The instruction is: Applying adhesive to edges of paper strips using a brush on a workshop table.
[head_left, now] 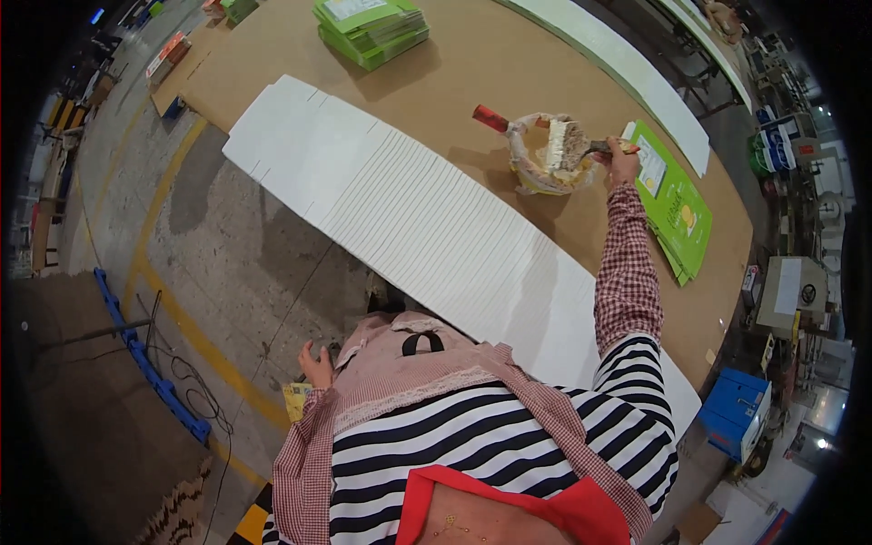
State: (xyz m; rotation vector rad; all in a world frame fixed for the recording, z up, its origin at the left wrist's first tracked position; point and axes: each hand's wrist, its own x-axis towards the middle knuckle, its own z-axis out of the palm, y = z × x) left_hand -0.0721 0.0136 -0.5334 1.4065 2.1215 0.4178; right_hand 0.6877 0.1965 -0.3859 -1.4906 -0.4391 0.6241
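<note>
My right hand [622,162] is closed round the handle of a wide paint brush [570,147], whose pale, paste-coated bristles are over the mouth of a round bucket [556,189]. Whitish paste smears the bucket's rim and sides. Across the near side of the table lies a long row of overlapping white card blanks [400,195], fanned so that only narrow strips of most show. My left hand [316,366] hangs low beside my apron, away from the table, its fingers apart and nothing seen in it.
A red handle [490,118] juts from the bucket's left side. Green printed card pieces [677,204] lie right of the bucket, and a green stack [372,32] stands at the far side of the brown table [463,68]. A blue box [734,413] is at right.
</note>
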